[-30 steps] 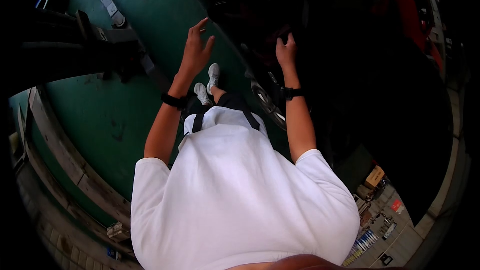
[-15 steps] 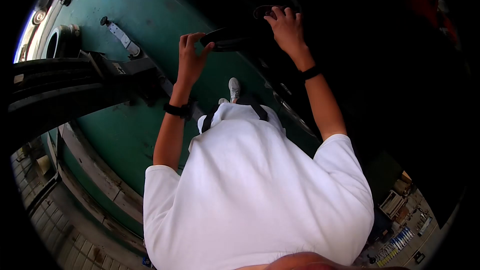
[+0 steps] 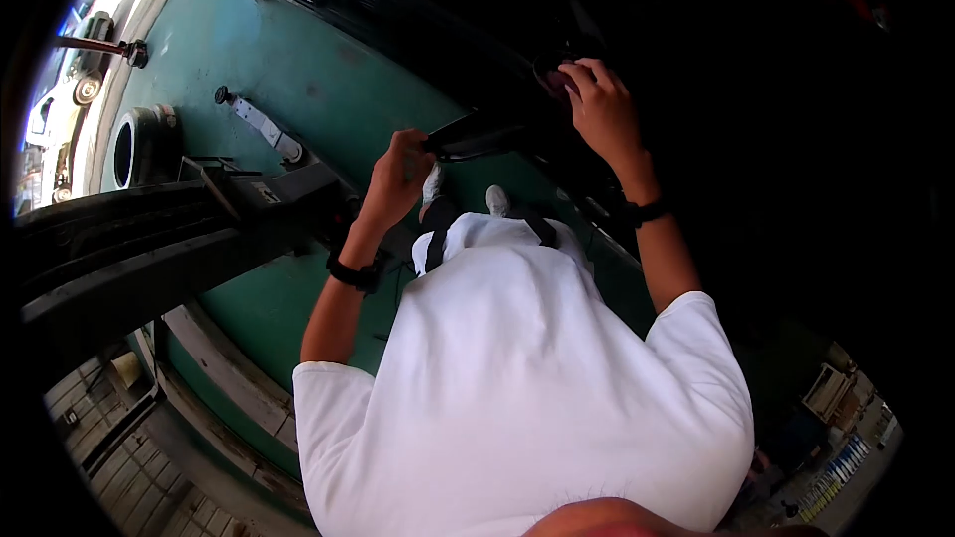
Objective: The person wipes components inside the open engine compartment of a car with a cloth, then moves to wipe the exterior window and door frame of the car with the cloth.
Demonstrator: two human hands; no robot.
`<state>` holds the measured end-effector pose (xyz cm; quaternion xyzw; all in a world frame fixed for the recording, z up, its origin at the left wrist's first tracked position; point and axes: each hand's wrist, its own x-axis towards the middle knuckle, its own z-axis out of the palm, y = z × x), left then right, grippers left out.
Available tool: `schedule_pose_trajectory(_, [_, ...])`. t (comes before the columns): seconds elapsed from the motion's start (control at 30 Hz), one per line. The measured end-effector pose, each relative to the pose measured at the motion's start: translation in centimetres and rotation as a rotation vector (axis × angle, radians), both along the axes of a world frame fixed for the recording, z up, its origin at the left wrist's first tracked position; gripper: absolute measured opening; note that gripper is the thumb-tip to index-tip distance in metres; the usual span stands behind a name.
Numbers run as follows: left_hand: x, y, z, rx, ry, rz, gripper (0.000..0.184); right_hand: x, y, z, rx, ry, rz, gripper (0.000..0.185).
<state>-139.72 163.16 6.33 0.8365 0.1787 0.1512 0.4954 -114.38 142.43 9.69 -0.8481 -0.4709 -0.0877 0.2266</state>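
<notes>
My left hand (image 3: 400, 174) has its fingers closed on the near end of a black, glossy, elongated part (image 3: 482, 142) that juts out from the side of a dark car (image 3: 398, 15). To the right, my right hand (image 3: 605, 109) has curled fingers against a dark, rounded piece (image 3: 552, 75) with a reddish sheen. Deep shadow hides most of what lies under its fingertips. Each wrist wears a black band.
A grey metal lift arm (image 3: 264, 134) and a dark post with beams (image 3: 129, 249) stand on the left. A tire (image 3: 134, 147) rests on the green floor (image 3: 298, 70). Tools (image 3: 836, 477) lie at the lower right. White shoes show below the hands.
The view has swung, showing more of the car's side and the outdoors. My left hand, spread a second ago, has closed on the black part. My right hand has reached onto the rounded piece.
</notes>
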Motion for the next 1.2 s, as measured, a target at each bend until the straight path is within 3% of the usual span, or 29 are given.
schedule_pose_trajectory(0.07, [0.5, 2.3, -0.2, 0.025, 0.029, -0.069, 0.025, 1.1, 2.9, 0.0, 0.115, 0.027, 0.002, 0.024])
schedule_pose_trajectory(0.13, [0.9, 4.2, -0.1, -0.110, 0.168, -0.198, 0.023, 0.8, 5.0, -0.9, 0.311, 0.222, -0.062, 0.024])
schedule_pose_trajectory(0.2, [2.0, 5.6, 0.0, -0.177, 0.231, -0.287, 0.027, -0.9, 6.3, -0.1, 0.427, 0.225, -0.085, 0.022])
schedule_pose_trajectory(0.3, [4.9, 7.4, -0.8, -0.337, 0.016, -0.301, 0.033, -3.7, 9.8, 2.9, 0.490, 0.281, 0.060, 0.022])
schedule_pose_trajectory(0.37, [6.7, 8.1, 0.5, -0.765, -0.191, -0.250, 0.044, -6.0, 12.2, 3.1, 0.445, 0.405, 0.153, 0.027])
schedule_pose_trajectory(0.4, [7.4, 9.2, -0.4, -0.773, -0.186, -0.257, 0.044, -7.2, 13.2, 3.0, 0.415, 0.479, 0.194, 0.030])
schedule_pose_trajectory(0.47, [8.1, 12.2, -2.9, -0.722, -0.063, -0.397, 0.051, -8.9, 14.0, 2.6, 0.300, 0.550, 0.165, 0.035])
schedule_pose_trajectory(0.57, [10.5, 13.0, -4.0, -0.621, -0.088, -0.415, 0.042, -10.2, 14.6, 1.2, 0.302, 0.538, 0.040, 0.035])
schedule_pose_trajectory(0.63, [12.3, 13.9, -6.9, -0.404, -0.162, -0.482, 0.033, -10.9, 13.6, 1.1, 0.121, 0.492, -0.007, 0.032])
schedule_pose_trajectory(0.67, [13.2, 14.1, -8.4, -0.265, -0.203, -0.498, 0.028, -11.4, 12.9, 0.4, 0.130, 0.500, -0.023, 0.032])
schedule_pose_trajectory(0.73, [14.8, 13.5, -8.7, -0.242, -0.139, -0.398, 0.024, -11.4, 12.1, -1.2, 0.314, 0.353, -0.083, 0.025])
schedule_pose_trajectory(0.83, [18.0, 11.2, -7.6, -0.109, 0.066, -0.637, 0.029, -12.3, 11.7, -1.6, 0.323, 0.305, -0.134, 0.023])
schedule_pose_trajectory(0.9, [19.8, 8.7, -7.3, -0.051, -0.120, -0.742, 0.032, -12.9, 12.1, -1.8, 0.310, 0.265, -0.127, 0.025])
schedule_pose_trajectory(0.93, [20.7, 7.4, -8.4, -0.022, -0.212, -0.694, 0.039, -13.1, 12.5, -1.9, 0.255, 0.216, -0.144, 0.023])
schedule_pose_trajectory(1.0, [21.6, 6.2, -8.2, 0.092, -0.111, -0.646, 0.049, -13.3, 13.2, -2.2, 0.212, 0.170, -0.166, 0.020])
schedule_pose_trajectory(1.2, [21.8, 8.8, -7.9, 0.062, -0.039, -0.592, 0.052, -13.4, 13.7, -2.9, 0.170, 0.068, -0.238, 0.019])
